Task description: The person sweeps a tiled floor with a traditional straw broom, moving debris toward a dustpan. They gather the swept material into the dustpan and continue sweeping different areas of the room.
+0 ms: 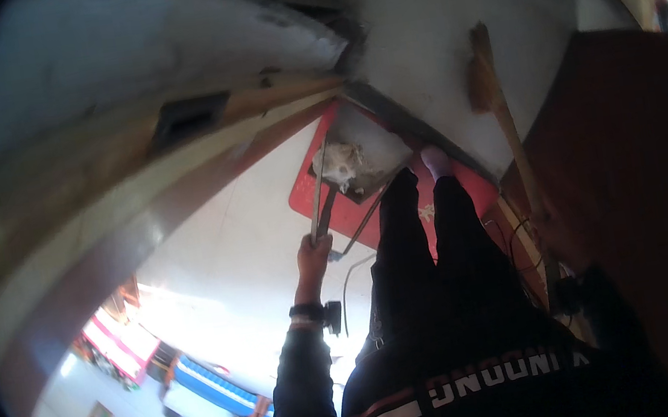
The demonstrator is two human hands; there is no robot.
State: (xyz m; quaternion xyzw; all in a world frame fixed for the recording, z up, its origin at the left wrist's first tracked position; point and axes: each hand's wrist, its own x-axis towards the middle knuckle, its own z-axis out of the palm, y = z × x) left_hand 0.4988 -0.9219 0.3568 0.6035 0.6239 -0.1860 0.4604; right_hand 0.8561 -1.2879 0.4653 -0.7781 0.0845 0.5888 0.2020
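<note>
My left hand [313, 253] is closed around the long, thin handle [321, 200] of what looks like a dustpan. Its grey pan [385, 139] rests over a red mat, with a pale, crumpled clump of debris [340, 165] in it. On the right, my right hand [552, 240], dark and blurred in shadow, grips a long wooden handle [511, 137]. A brown, brush-like head [479, 86] is at the far end of that handle, against a pale grey surface. The exact kind of this tool cannot be told.
The red mat [344, 213] lies under my feet, beside a pale floor [232, 223]. A wooden edge [108, 171] runs along the left. A dark red panel [632, 164] stands at right. Cables [514, 246] hang near my right leg. A blue-topped piece of furniture [214, 385] is farther off.
</note>
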